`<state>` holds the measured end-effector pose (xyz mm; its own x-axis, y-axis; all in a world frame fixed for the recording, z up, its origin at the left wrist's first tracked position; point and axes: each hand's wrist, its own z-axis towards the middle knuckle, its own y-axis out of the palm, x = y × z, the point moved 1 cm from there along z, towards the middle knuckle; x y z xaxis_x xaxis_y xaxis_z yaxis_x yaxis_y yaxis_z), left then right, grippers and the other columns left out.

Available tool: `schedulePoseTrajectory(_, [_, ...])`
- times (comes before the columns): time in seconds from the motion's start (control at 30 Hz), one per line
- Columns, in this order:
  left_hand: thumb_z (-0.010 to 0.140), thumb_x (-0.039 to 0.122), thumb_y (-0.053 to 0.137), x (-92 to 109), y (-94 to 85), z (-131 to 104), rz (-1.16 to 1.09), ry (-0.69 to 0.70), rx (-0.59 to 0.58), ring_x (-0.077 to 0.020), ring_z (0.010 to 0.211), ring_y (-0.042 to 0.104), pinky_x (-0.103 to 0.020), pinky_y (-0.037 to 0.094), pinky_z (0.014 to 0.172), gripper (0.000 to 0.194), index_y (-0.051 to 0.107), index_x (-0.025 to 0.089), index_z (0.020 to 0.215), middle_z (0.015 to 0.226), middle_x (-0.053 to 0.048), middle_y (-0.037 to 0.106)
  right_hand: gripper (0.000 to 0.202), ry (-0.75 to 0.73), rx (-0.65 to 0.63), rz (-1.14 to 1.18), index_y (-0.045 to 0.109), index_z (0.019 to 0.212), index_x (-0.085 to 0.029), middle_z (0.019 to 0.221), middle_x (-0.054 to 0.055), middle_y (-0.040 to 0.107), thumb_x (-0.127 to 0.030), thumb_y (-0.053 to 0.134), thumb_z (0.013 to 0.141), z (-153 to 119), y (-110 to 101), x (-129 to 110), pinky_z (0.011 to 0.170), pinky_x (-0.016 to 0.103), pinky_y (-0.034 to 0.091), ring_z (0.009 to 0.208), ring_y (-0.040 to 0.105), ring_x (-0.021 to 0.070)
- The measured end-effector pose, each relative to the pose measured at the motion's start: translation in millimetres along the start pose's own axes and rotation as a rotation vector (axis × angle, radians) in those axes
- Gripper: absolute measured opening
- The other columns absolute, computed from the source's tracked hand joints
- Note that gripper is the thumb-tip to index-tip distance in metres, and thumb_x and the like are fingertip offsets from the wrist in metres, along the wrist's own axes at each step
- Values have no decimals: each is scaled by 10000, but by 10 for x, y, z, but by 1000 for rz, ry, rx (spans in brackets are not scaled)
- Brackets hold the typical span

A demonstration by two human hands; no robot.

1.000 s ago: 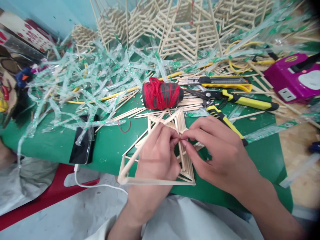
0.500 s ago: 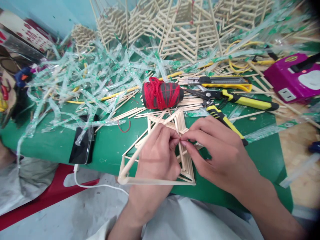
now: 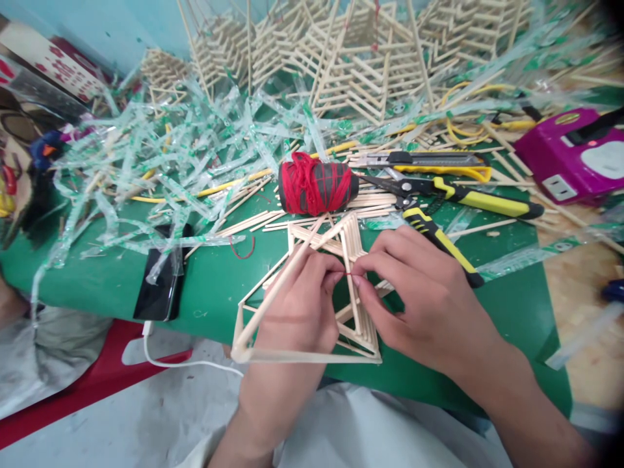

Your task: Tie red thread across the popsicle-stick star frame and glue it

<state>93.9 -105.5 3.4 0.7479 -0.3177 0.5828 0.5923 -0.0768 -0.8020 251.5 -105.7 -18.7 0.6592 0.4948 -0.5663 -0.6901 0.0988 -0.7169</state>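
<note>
**Thin red thread pinched at both ends over a pale stick frame; slip and strain are the main risks**

The left hand [image 3: 298, 315] and the right hand [image 3: 429, 292] each pinch the red thread [image 3: 348, 274] between thumb and forefinger, with a short span showing between the fingertips. In my judgement, a sharp or uneven pull could snap the thread or draw it out of one pinch, since so little is exposed. Pressure from the left wrist and forearm, which lie across the stick frame [image 3: 312, 357], could bow a slender stick or loosen a corner. A wide swing of the right hand could knock the yellow-handled cutting tool [image 3: 487, 198] just beyond it.

The stick frame is on the green table [image 3: 209, 286], in front of the roll of red yarn [image 3: 318, 187], at the near edge. It is pale and angular, with straight sticks stacked in layers and crossing openly. The corner joints are partly cloudy; their soundness cannot be determined.
</note>
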Motion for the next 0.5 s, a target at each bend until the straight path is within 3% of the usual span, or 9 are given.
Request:
schedulePoseTrajectory(0.3, [913, 12, 483, -11, -4, -52, 150, 31, 62, -170, 813, 574, -297, 460, 763, 213, 624, 172, 918, 889, -37, 622, 159, -4, -20, -4, 668, 788, -96, 771, 97, 577, -86, 563, 906, 24, -10, -19, 666, 391, 459, 748, 513, 217])
schedulePoseTrajectory(0.5, [911, -2, 476, -31, -20, -75, 120, 12, 49, -174, 831, 568, -302, 450, 788, 210, 604, 164, 894, 883, -41, 615, 127, -4, -47, 12, 643, 793, -103, 779, 85, 554, -61, 564, 884, 22, -18, -22, 676, 385, 456, 756, 521, 215])
